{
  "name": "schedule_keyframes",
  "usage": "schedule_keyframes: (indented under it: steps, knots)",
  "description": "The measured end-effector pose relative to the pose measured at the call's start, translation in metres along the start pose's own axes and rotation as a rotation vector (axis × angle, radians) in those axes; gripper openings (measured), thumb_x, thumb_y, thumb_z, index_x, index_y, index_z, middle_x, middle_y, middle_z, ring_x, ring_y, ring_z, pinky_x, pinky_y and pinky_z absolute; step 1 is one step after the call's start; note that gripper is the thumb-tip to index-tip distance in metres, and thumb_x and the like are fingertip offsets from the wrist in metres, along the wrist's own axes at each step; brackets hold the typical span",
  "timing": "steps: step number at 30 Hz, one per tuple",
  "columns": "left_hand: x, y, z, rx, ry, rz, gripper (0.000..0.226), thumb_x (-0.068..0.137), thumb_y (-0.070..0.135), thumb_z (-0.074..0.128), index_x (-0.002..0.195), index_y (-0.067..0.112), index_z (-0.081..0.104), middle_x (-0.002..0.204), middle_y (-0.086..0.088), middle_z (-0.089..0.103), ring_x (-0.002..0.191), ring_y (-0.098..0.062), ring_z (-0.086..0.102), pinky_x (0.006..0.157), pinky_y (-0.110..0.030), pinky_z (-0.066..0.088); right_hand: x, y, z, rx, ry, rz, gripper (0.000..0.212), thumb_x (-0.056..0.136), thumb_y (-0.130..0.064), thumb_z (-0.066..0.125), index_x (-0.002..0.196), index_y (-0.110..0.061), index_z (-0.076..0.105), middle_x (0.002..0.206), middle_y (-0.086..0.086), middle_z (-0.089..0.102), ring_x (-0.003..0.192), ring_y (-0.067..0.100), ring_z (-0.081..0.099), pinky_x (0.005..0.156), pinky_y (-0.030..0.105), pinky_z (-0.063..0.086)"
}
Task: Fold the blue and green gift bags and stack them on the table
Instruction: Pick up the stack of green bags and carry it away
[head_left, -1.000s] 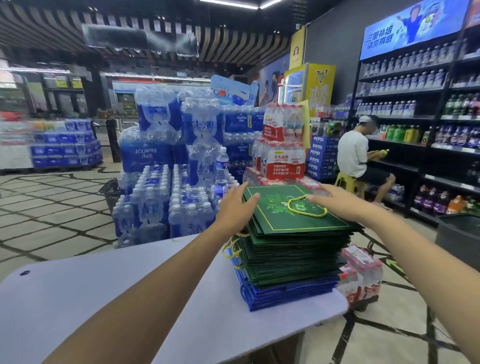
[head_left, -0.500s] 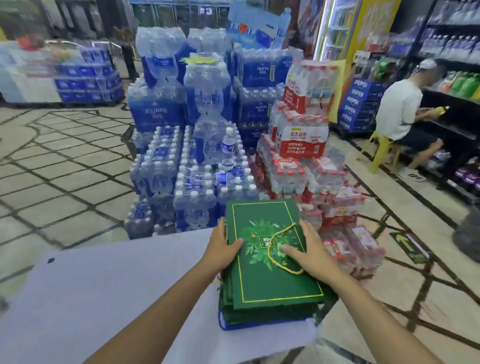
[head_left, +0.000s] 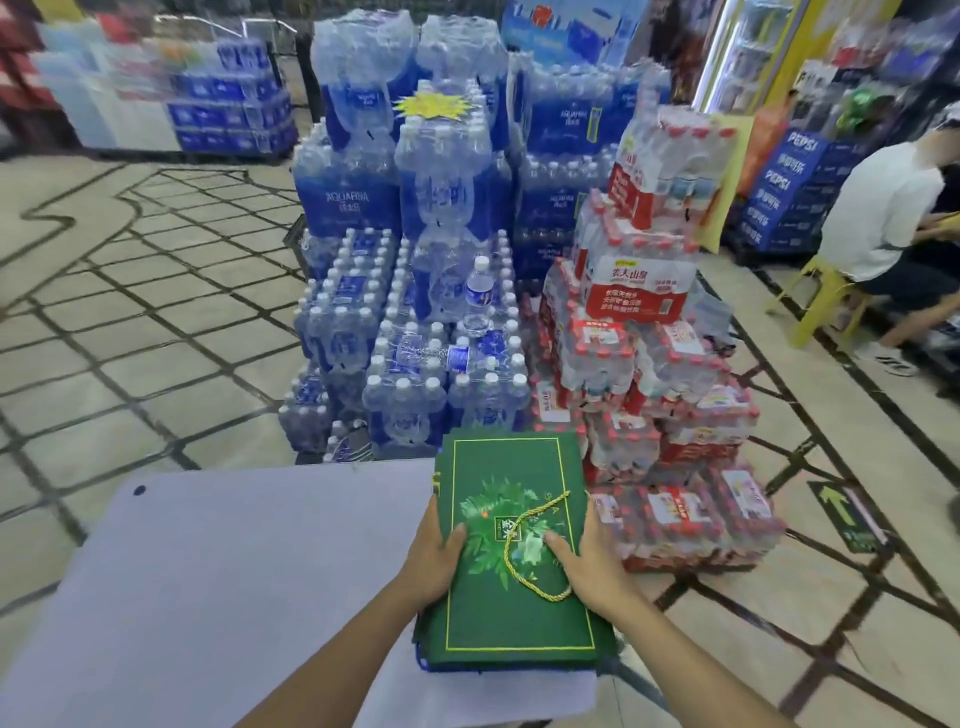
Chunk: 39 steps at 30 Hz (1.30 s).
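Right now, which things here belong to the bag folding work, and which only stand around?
For the job: top green bag, stack of bags under it, table, left hand and right hand holding the stack at its sides.

Lying about: blue water packs, red-capped bottle packs, yellow stool, seated person.

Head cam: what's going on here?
A person stands at a pale table, holding a stack of folded gift bags by its sides. The left hand and the right hand each have a thumb on the top green bag, beside its gold cord handle. A sliver of blue bags shows at the bottom. Shrink-wrapped water packs sit on the floor behind.
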<state>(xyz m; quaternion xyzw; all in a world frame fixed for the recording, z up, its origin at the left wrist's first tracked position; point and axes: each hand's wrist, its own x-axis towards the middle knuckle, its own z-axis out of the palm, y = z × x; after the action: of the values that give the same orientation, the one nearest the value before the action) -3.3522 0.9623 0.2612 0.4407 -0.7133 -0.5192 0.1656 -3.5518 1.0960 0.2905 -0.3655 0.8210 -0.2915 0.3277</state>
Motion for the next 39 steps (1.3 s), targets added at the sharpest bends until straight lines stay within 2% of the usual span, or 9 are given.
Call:
schedule_keyframes:
  steps: [4, 8, 11, 15, 19, 22, 26, 33, 39]
  knots:
    - [0.001, -0.001, -0.008, -0.205, -0.081, -0.160, 0.058, 0.095, 0.042, 0.064, 0.143, 0.045, 0.032, 0.153, 0.000, 0.049, 0.130, -0.017, 0.057, 0.114, -0.046, 0.044, 0.011, 0.011, 0.004, 0.133, -0.029, 0.071, 0.096, 0.100, -0.046, 0.058, 0.162, -0.017, -0.010, 0.172, 0.003, 0.001, 0.157, 0.021, 0.007, 0.127, 0.038, 0.011]
    - [0.012, -0.013, -0.021, -0.293, -0.136, -0.492, 0.118, 0.082, 0.052, 0.082, 0.164, 0.020, 0.003, 0.161, -0.003, 0.036, 0.137, -0.026, 0.051, 0.112, -0.040, 0.044, 0.015, 0.006, -0.001, 0.340, -0.065, 0.267, 0.095, 0.096, -0.040, 0.069, 0.162, -0.018, 0.005, 0.161, 0.005, 0.031, 0.146, 0.022, 0.033, 0.113, 0.032, 0.030]
    - [0.023, -0.025, -0.027, -0.243, -0.202, -0.582, 0.128, 0.053, 0.080, 0.086, 0.152, 0.014, 0.039, 0.138, -0.003, 0.062, 0.119, -0.024, 0.066, 0.104, -0.041, 0.052, 0.021, 0.002, -0.005, 0.413, -0.022, 0.364, 0.089, 0.087, -0.041, 0.080, 0.157, -0.021, 0.028, 0.145, 0.004, 0.051, 0.117, 0.019, 0.049, 0.101, 0.031, 0.041]
    - [0.025, -0.028, -0.031, -0.166, -0.342, -0.647, 0.106, 0.049, 0.093, 0.074, 0.126, 0.021, 0.061, 0.125, 0.000, 0.067, 0.119, -0.022, 0.061, 0.101, -0.041, 0.043, 0.025, -0.002, -0.001, 0.082, 0.136, 0.479, 0.112, 0.055, -0.076, 0.085, 0.145, -0.023, 0.045, 0.143, 0.010, 0.053, 0.126, 0.031, 0.054, 0.106, 0.043, 0.046]
    - [0.032, -0.033, -0.032, -0.167, -0.389, -0.629, 0.104, 0.045, 0.093, 0.075, 0.120, 0.022, 0.066, 0.114, 0.001, 0.076, 0.111, -0.020, 0.068, 0.103, -0.041, 0.050, 0.022, -0.006, -0.001, -0.171, 0.283, 0.442, 0.124, 0.054, -0.086, 0.076, 0.152, -0.023, 0.034, 0.151, 0.009, 0.040, 0.138, 0.032, 0.044, 0.110, 0.049, 0.041]
    - [0.031, -0.036, -0.029, -0.233, -0.380, -0.644, 0.101, 0.046, 0.088, 0.080, 0.120, 0.021, 0.069, 0.108, 0.000, 0.079, 0.108, -0.022, 0.072, 0.102, -0.044, 0.054, 0.027, 0.009, 0.003, 0.206, 0.071, 0.545, 0.127, 0.053, -0.078, 0.085, 0.154, -0.019, 0.037, 0.149, 0.010, 0.052, 0.134, 0.032, 0.054, 0.110, 0.051, 0.045]
    - [0.027, -0.034, -0.027, -0.333, -0.412, -0.638, 0.093, 0.056, 0.081, 0.081, 0.126, 0.020, 0.068, 0.113, -0.001, 0.078, 0.109, -0.022, 0.073, 0.105, -0.045, 0.053, 0.026, 0.018, 0.000, 0.637, -0.315, 0.553, 0.068, 0.072, -0.057, 0.085, 0.126, -0.020, 0.068, 0.110, 0.009, 0.078, 0.101, 0.031, 0.075, 0.097, 0.051, 0.058]
    - [0.021, -0.023, -0.022, -0.399, -0.389, -0.585, 0.083, 0.068, 0.073, 0.076, 0.126, 0.014, 0.070, 0.114, -0.006, 0.077, 0.108, -0.022, 0.074, 0.107, -0.042, 0.051, 0.031, 0.032, 0.005, 0.687, -0.313, 0.512, 0.068, 0.072, -0.056, 0.085, 0.128, -0.021, 0.067, 0.112, 0.009, 0.077, 0.103, 0.032, 0.074, 0.097, 0.052, 0.057]
    - [0.019, -0.015, -0.016, -0.438, -0.322, -0.550, 0.059, 0.088, 0.061, 0.069, 0.127, 0.017, 0.068, 0.112, -0.003, 0.078, 0.104, -0.020, 0.075, 0.091, -0.033, 0.055, 0.034, 0.035, 0.001, 0.723, -0.327, 0.485, 0.063, 0.077, -0.050, 0.084, 0.129, -0.020, 0.064, 0.113, 0.010, 0.077, 0.105, 0.033, 0.074, 0.098, 0.053, 0.056]
